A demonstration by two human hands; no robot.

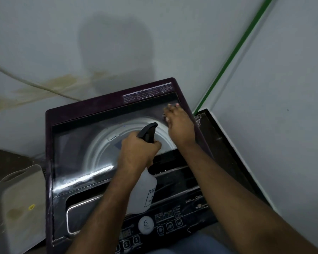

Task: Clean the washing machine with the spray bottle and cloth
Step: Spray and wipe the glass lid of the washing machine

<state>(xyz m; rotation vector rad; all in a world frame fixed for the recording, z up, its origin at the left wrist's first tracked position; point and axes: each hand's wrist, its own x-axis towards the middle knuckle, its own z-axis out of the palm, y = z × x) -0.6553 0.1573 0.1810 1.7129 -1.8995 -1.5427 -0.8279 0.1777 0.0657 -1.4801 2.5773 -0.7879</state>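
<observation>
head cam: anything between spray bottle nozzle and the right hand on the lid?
Nothing. In the head view only bare glass lid shows between the spray bottle nozzle and the right hand; no cloth is discernible there.

Dark purple washer (66,114) with black panel (173,226); white bottle (145,191) with black sprayer (148,132); green stripe (233,55) on a stained pale wall (44,43).

Both bare forearms reach forward from the bottom of the view. The left hand (139,153) is clenched in a fist around a neck, knuckles up, wrist straight. The right hand (179,125) stretches farther ahead, palm down, fingers (170,111) pressed together and bent at the tips.
</observation>
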